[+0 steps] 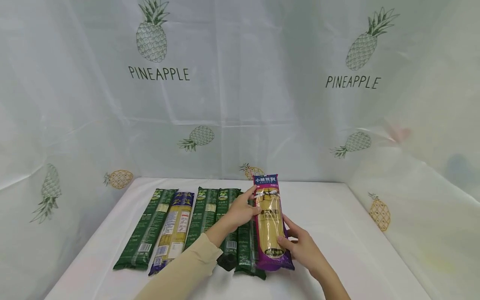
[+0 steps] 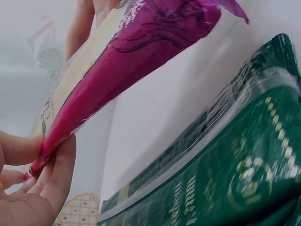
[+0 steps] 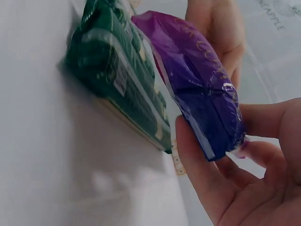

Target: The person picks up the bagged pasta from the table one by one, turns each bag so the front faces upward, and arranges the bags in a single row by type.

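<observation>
Both hands hold a purple and pink packet of pasta [image 1: 269, 221], its clear window showing long yellow strands. My left hand [image 1: 241, 210] pinches its left edge near the upper half, thumb on the front. On the lower right edge, my right hand [image 1: 300, 243] grips it with the thumb in front and fingers behind. In the left wrist view the packet's pink side [image 2: 108, 80] is raised above a green packet [image 2: 235, 165]. The right wrist view shows its purple and blue side [image 3: 202, 84] between thumb and fingers.
Left of the held packet lie several green packets in a row, among them the far-left one [image 1: 146, 229] and the rightmost one [image 1: 247, 250]. A blue and yellow pasta packet [image 1: 174, 229] lies between green ones. The white table [image 1: 337, 225] meets a pineapple-print curtain [image 1: 255, 104].
</observation>
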Demonstrator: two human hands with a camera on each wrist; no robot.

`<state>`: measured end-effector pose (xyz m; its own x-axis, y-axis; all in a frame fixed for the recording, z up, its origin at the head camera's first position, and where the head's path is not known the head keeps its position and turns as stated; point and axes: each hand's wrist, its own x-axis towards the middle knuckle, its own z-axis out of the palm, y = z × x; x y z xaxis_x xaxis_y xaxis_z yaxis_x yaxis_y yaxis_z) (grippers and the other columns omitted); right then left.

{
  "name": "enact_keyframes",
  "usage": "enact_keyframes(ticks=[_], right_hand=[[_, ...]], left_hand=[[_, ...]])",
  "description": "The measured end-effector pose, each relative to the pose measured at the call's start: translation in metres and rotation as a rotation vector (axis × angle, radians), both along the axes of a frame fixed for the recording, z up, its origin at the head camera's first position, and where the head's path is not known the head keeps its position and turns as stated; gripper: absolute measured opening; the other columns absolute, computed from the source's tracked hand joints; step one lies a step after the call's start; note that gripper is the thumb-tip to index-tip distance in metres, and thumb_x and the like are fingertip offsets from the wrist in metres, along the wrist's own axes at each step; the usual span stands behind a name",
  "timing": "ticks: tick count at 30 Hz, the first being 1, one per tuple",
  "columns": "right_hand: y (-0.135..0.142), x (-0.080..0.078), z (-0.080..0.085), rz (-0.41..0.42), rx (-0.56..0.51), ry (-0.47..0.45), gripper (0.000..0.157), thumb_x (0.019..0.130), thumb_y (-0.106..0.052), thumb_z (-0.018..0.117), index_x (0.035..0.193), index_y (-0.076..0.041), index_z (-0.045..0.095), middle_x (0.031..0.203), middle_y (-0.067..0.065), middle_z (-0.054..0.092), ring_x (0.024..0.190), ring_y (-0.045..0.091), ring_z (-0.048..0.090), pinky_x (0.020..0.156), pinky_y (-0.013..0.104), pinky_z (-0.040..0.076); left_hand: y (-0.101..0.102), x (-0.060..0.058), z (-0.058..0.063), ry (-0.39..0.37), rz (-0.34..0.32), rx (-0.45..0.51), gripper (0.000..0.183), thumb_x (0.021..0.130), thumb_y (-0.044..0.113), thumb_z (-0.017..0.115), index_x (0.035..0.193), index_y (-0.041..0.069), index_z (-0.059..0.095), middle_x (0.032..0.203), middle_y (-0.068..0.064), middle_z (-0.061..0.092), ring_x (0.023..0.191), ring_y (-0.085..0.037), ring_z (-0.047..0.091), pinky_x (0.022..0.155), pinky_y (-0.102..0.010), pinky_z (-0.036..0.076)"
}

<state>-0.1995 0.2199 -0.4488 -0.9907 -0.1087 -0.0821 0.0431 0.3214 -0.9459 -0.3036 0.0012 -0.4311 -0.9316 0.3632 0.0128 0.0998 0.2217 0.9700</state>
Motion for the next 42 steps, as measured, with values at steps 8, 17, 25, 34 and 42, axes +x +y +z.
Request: enact_keyframes(ticks=[8, 17, 25, 34, 42], right_hand=[[0.043, 0.000, 0.005, 0.046, 0.054, -0.078, 0.080, 0.103, -0.026, 0.072, 0.169, -0.012, 0.030, 0.115, 0.018, 0.059, 0.091, 0.024, 0.067, 0.074, 0.044, 0.064], [0.087, -0.004, 0.000, 0.009, 0.164, -0.071, 0.076, 0.105, -0.022, 0.069, 0.168, -0.006, 0.030, 0.114, 0.017, 0.062, 0.093, 0.023, 0.065, 0.075, 0.034, 0.059], [0.123, -0.009, -0.009, -0.028, 0.311, -0.078, 0.073, 0.106, -0.020, 0.067, 0.167, -0.003, 0.030, 0.114, 0.015, 0.065, 0.095, 0.022, 0.062, 0.077, 0.032, 0.054], [0.139, -0.016, -0.017, -0.033, 0.350, -0.081, 0.072, 0.107, -0.021, 0.066, 0.166, 0.000, 0.031, 0.114, 0.015, 0.065, 0.095, 0.022, 0.059, 0.076, 0.032, 0.051], [0.147, -0.024, -0.028, -0.050, 0.421, -0.076, 0.070, 0.108, -0.021, 0.065, 0.164, 0.002, 0.032, 0.111, 0.014, 0.065, 0.091, 0.021, 0.058, 0.072, 0.033, 0.049]], left_hand=[[0.039, 0.005, -0.008, -0.048, 0.014, 0.049, 0.080, 0.104, 0.003, 0.067, 0.170, 0.023, 0.029, 0.162, -0.022, 0.041, 0.074, -0.020, 0.070, 0.083, -0.049, 0.062], [0.096, -0.002, -0.021, -0.036, 0.081, 0.041, 0.080, 0.099, 0.001, 0.071, 0.169, 0.015, 0.033, 0.147, -0.018, 0.055, 0.105, -0.025, 0.071, 0.086, -0.044, 0.062], [0.141, -0.012, -0.040, -0.047, 0.069, -0.047, 0.084, 0.096, 0.009, 0.077, 0.168, 0.011, 0.034, 0.151, -0.014, 0.059, 0.139, -0.029, 0.055, 0.113, -0.044, 0.048], [0.159, -0.013, -0.048, -0.062, 0.047, -0.075, 0.087, 0.094, 0.008, 0.079, 0.167, 0.010, 0.034, 0.158, -0.017, 0.052, 0.135, -0.025, 0.056, 0.113, -0.041, 0.048], [0.173, -0.009, -0.050, -0.050, 0.082, -0.166, 0.084, 0.095, 0.011, 0.079, 0.167, 0.012, 0.036, 0.159, -0.016, 0.051, 0.143, -0.027, 0.052, 0.118, -0.042, 0.042]])
